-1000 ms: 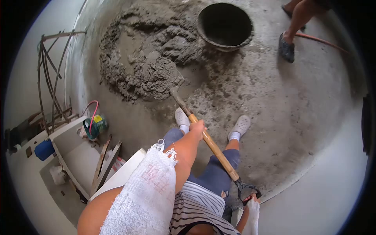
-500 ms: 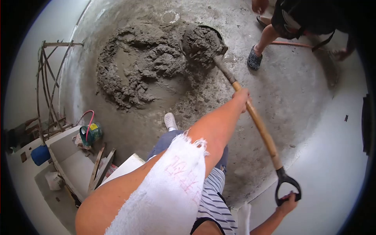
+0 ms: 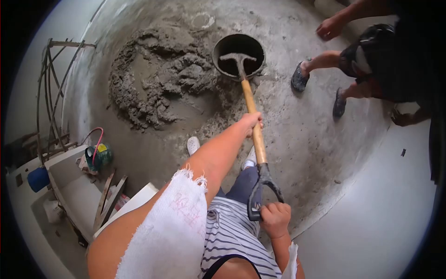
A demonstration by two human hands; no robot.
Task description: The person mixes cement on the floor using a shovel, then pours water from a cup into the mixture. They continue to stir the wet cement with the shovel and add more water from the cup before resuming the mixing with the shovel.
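Note:
A shovel point(image 3: 249, 96) with a wooden shaft and a black D-handle reaches forward from my body. My left hand point(image 3: 252, 123) is wrapped round the middle of its shaft. At the near end, my right hand point(image 3: 275, 218) grips the side of the D-handle. The shovel's blade overlaps the mouth of a dark round bucket point(image 3: 263, 50), its upper edge showing against the black interior. To the left of the bucket lies a wide heap of wet grey mortar point(image 3: 158, 88) with a hollow in it. A white cloth hangs over my left upper arm.
Another person point(image 3: 381, 65) stands on the right in dark clogs, one hand hanging near the bucket side. At left are a wooden stick frame point(image 3: 51, 97), a green pail point(image 3: 103, 156) with a pink hose, a blue container point(image 3: 38, 179) and boards beside a white basin point(image 3: 83, 197).
The mortar on the blade has gone from it, leaving the blade at the bucket's mouth. My hands and the shovel handle swung left; the other person shifted on the right.

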